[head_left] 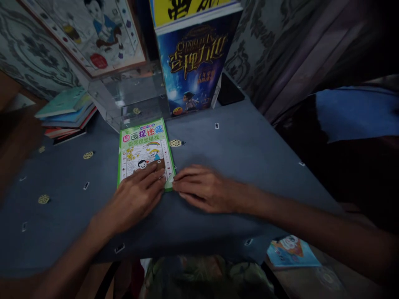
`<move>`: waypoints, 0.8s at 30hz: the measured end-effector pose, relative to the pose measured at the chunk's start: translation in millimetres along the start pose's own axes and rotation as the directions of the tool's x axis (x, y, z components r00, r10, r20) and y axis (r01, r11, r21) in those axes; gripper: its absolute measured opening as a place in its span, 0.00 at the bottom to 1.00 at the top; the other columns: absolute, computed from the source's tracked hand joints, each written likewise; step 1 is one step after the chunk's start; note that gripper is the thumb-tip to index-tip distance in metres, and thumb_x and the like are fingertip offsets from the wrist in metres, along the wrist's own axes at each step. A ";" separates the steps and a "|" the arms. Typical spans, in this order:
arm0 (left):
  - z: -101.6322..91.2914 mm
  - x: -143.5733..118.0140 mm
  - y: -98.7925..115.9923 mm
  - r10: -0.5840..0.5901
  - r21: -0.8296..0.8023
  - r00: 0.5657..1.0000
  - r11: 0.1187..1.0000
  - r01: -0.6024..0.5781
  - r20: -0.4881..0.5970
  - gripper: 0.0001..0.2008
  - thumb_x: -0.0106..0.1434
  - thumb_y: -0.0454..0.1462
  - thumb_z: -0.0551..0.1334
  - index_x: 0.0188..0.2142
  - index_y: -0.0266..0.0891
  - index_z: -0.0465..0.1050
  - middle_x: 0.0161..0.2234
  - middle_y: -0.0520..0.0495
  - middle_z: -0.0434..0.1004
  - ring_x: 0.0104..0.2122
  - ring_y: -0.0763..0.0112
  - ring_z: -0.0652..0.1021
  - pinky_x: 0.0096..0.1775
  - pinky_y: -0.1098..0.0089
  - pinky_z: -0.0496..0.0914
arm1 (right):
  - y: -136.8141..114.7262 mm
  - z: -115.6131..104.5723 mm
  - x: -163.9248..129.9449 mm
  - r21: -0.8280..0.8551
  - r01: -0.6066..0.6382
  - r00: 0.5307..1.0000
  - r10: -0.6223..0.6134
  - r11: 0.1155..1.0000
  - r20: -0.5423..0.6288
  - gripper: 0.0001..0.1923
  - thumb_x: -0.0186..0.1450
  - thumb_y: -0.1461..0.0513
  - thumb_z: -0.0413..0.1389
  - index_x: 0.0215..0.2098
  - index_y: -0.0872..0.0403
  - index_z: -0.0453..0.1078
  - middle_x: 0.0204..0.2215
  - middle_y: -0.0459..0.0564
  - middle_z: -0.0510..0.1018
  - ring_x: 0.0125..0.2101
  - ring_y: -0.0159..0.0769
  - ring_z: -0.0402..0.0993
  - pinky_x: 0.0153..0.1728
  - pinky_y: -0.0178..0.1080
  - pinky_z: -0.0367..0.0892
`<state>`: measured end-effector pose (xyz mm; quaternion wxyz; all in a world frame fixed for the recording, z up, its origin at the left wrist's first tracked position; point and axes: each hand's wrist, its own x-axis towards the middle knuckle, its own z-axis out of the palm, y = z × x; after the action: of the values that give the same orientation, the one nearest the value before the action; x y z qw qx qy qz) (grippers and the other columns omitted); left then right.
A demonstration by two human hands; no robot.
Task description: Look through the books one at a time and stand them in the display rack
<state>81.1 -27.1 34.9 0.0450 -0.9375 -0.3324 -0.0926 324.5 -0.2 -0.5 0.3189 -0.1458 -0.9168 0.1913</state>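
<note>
A green-bordered picture book (149, 145) lies closed on the table in front of me, its cover showing a cartoon drawing and Chinese lettering. My left hand (139, 193) rests flat across the lower part of the cover, fingers stretched out. At the lower right corner of the book is my right hand (204, 189), its fingers held close together with the tips pinching the edge. The thumb side of that grip is partly hidden. Both hands cover some of the cover's lower drawing.
A thick dark-blue book (196, 70) stands upright behind, by a clear plastic stand (131, 95). Another illustrated book (106, 37) leans at the back left. Several stacked books (67, 114) lie left. A black flat object (230, 91) is at the back right; a blue booklet (293, 251) lies below the table.
</note>
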 end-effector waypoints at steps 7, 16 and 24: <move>7.8 19.5 -13.0 -0.064 0.008 0.997 0.998 0.063 0.041 0.16 0.72 0.36 0.54 0.55 0.36 0.72 0.55 0.40 0.78 0.54 0.58 0.78 0.55 0.55 0.74 | -7.3 -3.2 -0.1 -0.047 0.015 1.000 -0.014 0.999 0.024 0.12 0.72 0.65 0.51 0.43 0.60 0.77 0.37 0.55 0.84 0.47 0.42 0.76 0.48 0.44 0.75; 36.3 91.0 -84.8 -0.207 0.069 0.973 0.977 0.200 0.101 0.22 0.72 0.41 0.54 0.59 0.30 0.68 0.62 0.33 0.70 0.60 0.52 0.72 0.60 0.53 0.67 | -6.3 -2.0 -0.6 0.012 -0.002 1.000 0.002 1.000 0.021 0.10 0.71 0.65 0.53 0.40 0.58 0.78 0.36 0.56 0.84 0.46 0.41 0.77 0.49 0.43 0.75; 45.6 91.8 -104.2 -0.212 -0.023 0.974 0.976 0.214 0.077 0.25 0.73 0.45 0.51 0.63 0.35 0.65 0.64 0.36 0.68 0.62 0.54 0.70 0.62 0.51 0.64 | -3.8 -4.4 1.1 0.070 -0.029 0.999 0.027 0.997 0.024 0.11 0.72 0.65 0.52 0.42 0.58 0.77 0.38 0.55 0.84 0.45 0.41 0.76 0.47 0.44 0.75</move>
<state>91.8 116.8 11.3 0.0077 -0.8998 -0.4310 -0.0673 326.0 -2.0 4.9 0.3105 -0.1451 -0.9109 0.2297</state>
